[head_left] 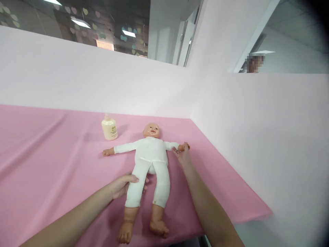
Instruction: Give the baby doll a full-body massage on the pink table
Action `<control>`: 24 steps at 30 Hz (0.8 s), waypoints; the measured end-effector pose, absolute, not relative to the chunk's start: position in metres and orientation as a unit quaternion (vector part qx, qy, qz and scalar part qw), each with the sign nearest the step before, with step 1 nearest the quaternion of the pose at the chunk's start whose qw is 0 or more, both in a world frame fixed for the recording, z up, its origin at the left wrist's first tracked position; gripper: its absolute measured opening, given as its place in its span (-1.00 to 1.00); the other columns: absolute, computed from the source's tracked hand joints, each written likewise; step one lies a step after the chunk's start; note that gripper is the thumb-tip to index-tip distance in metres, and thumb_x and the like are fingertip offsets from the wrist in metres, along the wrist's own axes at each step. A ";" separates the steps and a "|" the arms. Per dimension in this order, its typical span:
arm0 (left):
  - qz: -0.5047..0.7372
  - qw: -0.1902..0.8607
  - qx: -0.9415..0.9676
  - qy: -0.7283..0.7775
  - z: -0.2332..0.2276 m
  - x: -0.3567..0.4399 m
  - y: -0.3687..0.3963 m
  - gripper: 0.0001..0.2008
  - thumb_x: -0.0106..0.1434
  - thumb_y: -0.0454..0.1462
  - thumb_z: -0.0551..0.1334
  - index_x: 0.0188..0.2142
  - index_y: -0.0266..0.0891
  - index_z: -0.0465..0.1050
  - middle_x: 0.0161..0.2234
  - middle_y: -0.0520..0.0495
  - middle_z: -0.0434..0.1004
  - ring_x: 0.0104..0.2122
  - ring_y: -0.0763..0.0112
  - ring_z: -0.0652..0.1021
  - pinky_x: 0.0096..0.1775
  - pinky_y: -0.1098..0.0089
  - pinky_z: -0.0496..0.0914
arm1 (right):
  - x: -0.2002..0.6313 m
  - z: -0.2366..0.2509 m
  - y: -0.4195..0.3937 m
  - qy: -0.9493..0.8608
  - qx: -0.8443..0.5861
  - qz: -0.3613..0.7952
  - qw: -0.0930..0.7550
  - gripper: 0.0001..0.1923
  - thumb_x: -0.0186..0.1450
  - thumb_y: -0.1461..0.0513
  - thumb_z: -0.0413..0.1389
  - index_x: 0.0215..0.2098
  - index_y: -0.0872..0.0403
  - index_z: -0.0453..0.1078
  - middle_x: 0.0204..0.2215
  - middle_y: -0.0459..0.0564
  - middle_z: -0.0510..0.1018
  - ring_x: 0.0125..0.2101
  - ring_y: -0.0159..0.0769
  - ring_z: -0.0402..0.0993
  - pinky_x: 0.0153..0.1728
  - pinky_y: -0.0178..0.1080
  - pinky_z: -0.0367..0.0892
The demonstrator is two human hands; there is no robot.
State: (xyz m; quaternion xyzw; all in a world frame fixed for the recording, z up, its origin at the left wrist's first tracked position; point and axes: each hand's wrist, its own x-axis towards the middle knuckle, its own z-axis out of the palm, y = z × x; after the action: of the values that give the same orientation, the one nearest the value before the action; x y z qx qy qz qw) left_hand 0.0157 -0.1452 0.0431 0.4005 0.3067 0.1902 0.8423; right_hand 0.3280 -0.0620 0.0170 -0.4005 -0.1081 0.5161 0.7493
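A baby doll (152, 151) with a white cloth body lies on its back, head away from me and feet toward the near edge. My left hand (124, 184) is wrapped round the doll's leg on the left, thumb on top and fingertips showing on the inner side. At the doll's hand on the right, my right hand (183, 154) grips it, with the thumb over it and some fingers underneath. The doll's other arm stretches out to the left on the cloth.
A cream-coloured pump bottle (109, 128) stands left of the doll's head. Pink cloth (64, 151) with some folds covers the table. White walls (102, 85) meet in a corner behind it, with windows above; a person (255, 63) shows through the right one.
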 end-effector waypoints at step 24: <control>0.272 0.479 0.774 0.311 0.086 0.236 -0.011 -0.58 0.19 -0.15 0.17 -0.02 -0.35 0.23 -0.07 -0.26 0.37 -0.13 0.28 0.45 -0.10 0.32 0.32 | 0.325 0.008 -0.064 -0.320 -0.459 0.442 0.702 -0.45 0.07 0.02 0.19 -0.02 0.01 0.22 -0.39 -0.15 0.52 -0.60 -0.43 0.44 -0.42 -0.26 0.44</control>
State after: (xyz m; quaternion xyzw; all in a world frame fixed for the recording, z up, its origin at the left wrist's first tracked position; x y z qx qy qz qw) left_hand 0.2363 -0.0113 0.0860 0.7745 0.3109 0.2719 0.4792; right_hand 0.3254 -0.0636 0.0082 -0.4585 -0.3195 0.4422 0.7015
